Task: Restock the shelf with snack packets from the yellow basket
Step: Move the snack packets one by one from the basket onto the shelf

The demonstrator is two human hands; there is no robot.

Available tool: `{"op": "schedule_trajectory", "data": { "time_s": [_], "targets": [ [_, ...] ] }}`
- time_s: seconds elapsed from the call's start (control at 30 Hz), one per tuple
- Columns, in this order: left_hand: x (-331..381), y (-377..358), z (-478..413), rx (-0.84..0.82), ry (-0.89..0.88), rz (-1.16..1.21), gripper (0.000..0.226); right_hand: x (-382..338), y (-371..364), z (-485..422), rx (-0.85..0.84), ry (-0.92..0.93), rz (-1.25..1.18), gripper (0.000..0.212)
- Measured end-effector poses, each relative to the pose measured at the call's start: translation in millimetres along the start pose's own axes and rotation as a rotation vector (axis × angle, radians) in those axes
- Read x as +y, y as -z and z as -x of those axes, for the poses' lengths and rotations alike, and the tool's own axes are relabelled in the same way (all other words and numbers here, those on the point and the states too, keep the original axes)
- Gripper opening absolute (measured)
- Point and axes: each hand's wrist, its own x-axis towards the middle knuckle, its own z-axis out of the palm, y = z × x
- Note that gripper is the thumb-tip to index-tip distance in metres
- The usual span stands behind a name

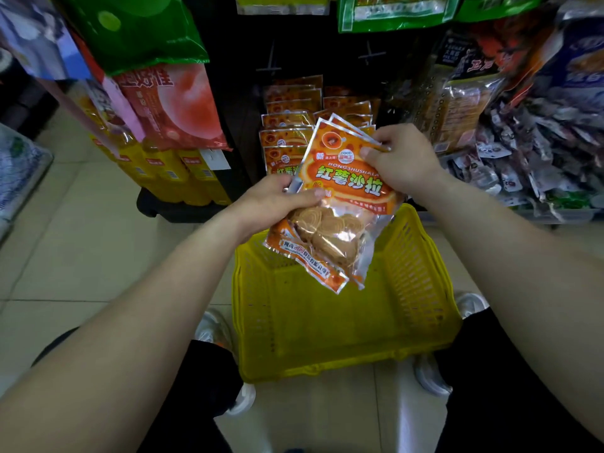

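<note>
Both hands hold a small stack of orange snack packets (336,204) above the yellow basket (421,289). My left hand (277,199) grips the stack's left edge, thumb on the front packet. My right hand (402,158) pinches the top right corners. The front packet has a clear window showing round spiral crisps. The basket stands on the floor between my feet, and its visible inside holds nothing. Behind the stack, matching orange packets (287,129) hang in rows on the dark shelf.
Yellow bottles (170,171) and large pink and green bags (183,103) stand at the left. A bin of small mixed packets (529,158) fills the right. My white shoes (214,325) flank the basket on the tiled floor.
</note>
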Motion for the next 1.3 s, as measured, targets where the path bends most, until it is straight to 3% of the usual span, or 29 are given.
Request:
{"op": "schedule_trajectory", "data": {
  "time_s": [0.27,0.4,0.47,0.57,0.7,0.87,1.1,1.3],
  "targets": [
    [2,2,6,-0.12,0.02,0.017,0.052,7,-4,-3,-0.01,-0.042,0.053,0.024],
    [-5,3,6,-0.027,0.014,-0.238,0.074,0,-5,0,0.02,0.08,0.09,0.02],
    [-12,5,5,0.095,0.049,-0.298,0.068,-7,-9,6,0.004,0.169,0.131,0.017],
    [-27,11,0,0.205,0.073,-0.2,0.058,-13,-19,14,-0.018,0.259,0.329,0.021],
    [-48,14,5,0.207,0.121,-0.277,0.048,-14,-25,-6,0.002,0.244,0.494,0.026],
    [-77,31,5,0.226,0.085,-0.325,0.025,-25,-44,-65,0.06,0.237,0.443,0.026],
    [-111,47,-52,0.35,0.112,-0.282,0.018,-20,-124,-125,-0.144,0.231,0.334,0.033],
    [-150,29,-125,0.232,0.234,-0.256,0.034,19,-176,-166,-0.258,0.205,0.353,0.031]
  ]
}}
